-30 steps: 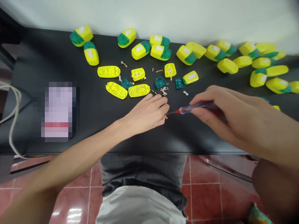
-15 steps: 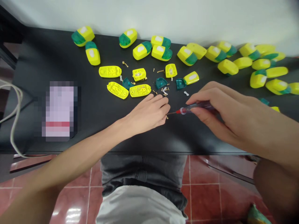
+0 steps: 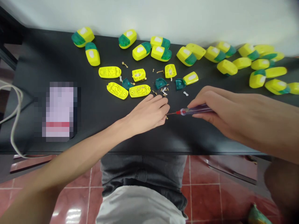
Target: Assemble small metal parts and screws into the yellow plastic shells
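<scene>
My right hand [image 3: 217, 109] is closed round the handle of a screwdriver [image 3: 196, 110] with a red collar. Its thin shaft points left, and the tip reaches the fingertips of my left hand [image 3: 151, 113]. That left hand lies low over the table with its fingers curled together; a tiny brass-coloured piece [image 3: 166, 117] shows at their edge, and the rest of what they hold is hidden. Beyond my left fingers lie small screws and white bits [image 3: 164, 91], a teal cover [image 3: 160, 83] and an open yellow shell half [image 3: 140, 91].
Several assembled yellow-and-green cases [image 3: 161, 53] line the back of the black table [image 3: 91, 109], more of them at the right. A blurred-out phone-like object [image 3: 59, 109] and a white cable [image 3: 16, 124] lie at the left. More open yellow shells [image 3: 109, 72] sit mid-table.
My right hand has shifted slightly, its fingers now lying differently along the screwdriver handle, with more of the handle showing. My left hand has stayed in place.
</scene>
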Action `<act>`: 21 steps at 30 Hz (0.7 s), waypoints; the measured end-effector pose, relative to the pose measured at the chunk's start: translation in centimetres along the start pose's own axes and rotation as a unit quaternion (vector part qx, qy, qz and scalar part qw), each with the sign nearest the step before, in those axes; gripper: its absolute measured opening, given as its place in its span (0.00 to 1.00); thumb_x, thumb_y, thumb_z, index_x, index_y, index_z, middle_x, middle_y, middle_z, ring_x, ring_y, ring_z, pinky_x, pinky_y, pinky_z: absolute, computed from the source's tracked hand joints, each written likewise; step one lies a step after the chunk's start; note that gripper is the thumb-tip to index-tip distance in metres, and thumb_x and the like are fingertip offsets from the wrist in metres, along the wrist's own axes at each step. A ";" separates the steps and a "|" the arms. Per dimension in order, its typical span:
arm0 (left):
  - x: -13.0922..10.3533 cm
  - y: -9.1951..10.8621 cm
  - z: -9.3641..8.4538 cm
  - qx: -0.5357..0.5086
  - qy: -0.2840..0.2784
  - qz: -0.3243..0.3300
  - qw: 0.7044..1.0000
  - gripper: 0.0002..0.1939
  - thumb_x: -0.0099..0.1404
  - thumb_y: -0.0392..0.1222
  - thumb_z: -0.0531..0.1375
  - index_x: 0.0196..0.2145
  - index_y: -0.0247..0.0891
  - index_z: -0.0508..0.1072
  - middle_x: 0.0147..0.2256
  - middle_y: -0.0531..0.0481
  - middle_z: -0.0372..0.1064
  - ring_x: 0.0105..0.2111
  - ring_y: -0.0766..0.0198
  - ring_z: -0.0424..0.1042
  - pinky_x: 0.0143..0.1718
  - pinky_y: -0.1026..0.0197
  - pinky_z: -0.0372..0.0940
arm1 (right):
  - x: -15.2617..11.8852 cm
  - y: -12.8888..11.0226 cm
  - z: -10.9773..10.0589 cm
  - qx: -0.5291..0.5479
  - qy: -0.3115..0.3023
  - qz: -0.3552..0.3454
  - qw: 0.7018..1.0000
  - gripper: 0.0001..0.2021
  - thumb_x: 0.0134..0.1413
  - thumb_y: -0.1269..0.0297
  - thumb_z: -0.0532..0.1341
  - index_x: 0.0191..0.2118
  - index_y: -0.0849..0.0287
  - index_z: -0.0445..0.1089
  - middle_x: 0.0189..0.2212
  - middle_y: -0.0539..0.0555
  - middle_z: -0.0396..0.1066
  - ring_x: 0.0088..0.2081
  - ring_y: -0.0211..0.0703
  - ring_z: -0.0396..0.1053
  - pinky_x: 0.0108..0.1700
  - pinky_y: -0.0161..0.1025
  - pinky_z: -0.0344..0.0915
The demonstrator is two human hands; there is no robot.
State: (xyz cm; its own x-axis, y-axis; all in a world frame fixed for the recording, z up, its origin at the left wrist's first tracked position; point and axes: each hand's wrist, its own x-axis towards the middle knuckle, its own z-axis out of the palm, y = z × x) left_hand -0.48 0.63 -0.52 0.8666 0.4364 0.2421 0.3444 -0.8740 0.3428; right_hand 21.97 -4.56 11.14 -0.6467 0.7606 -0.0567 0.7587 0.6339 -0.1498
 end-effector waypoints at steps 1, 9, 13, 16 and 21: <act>0.0 0.0 0.0 -0.001 -0.001 0.000 1.000 0.06 0.73 0.36 0.59 0.37 0.34 0.74 0.39 0.42 0.73 0.43 0.54 0.71 0.41 0.55 0.57 | 0.2 0.0 -0.1 -0.005 0.009 -0.009 1.000 0.21 0.79 0.55 0.44 0.36 0.53 0.67 0.33 0.51 0.70 0.24 0.42 0.67 0.23 0.42 0.58; 0.1 0.1 -0.1 -0.002 -0.011 0.000 1.000 0.06 0.73 0.36 0.59 0.38 0.34 0.74 0.39 0.42 0.73 0.42 0.54 0.71 0.41 0.55 0.56 | 0.3 0.0 -0.3 -0.082 -0.006 0.026 0.996 0.26 0.77 0.44 0.40 0.40 0.56 0.67 0.35 0.55 0.71 0.24 0.45 0.67 0.24 0.46 0.60; 0.0 0.0 0.0 -0.003 -0.007 0.000 1.000 0.06 0.73 0.36 0.59 0.37 0.34 0.74 0.39 0.42 0.73 0.42 0.54 0.71 0.41 0.55 0.56 | -0.1 0.3 -0.2 -0.018 -0.021 0.029 0.999 0.21 0.76 0.45 0.45 0.47 0.55 0.65 0.36 0.53 0.71 0.21 0.41 0.65 0.22 0.43 0.59; 0.0 0.0 0.1 -0.001 -0.003 -0.001 1.000 0.06 0.73 0.36 0.59 0.37 0.33 0.74 0.40 0.42 0.73 0.43 0.54 0.71 0.41 0.55 0.57 | 0.0 0.4 -0.2 -0.016 -0.011 0.023 1.000 0.20 0.77 0.48 0.43 0.45 0.54 0.64 0.32 0.50 0.69 0.19 0.41 0.64 0.21 0.42 0.57; 0.0 0.1 -0.1 -0.001 -0.006 -0.004 1.000 0.05 0.72 0.36 0.60 0.38 0.33 0.74 0.40 0.42 0.73 0.43 0.54 0.72 0.41 0.55 0.57 | 0.7 -0.2 -0.2 -0.118 0.014 0.031 0.992 0.25 0.77 0.45 0.38 0.41 0.55 0.63 0.32 0.52 0.69 0.19 0.43 0.63 0.20 0.43 0.52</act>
State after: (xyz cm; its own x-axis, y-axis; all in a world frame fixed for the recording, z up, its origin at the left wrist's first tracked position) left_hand -0.44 0.56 -0.42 0.8680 0.4408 0.2289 0.3502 -0.8699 0.3472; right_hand 21.34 -4.12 11.37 -0.5976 0.8012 -0.0309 0.7968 0.5977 0.0886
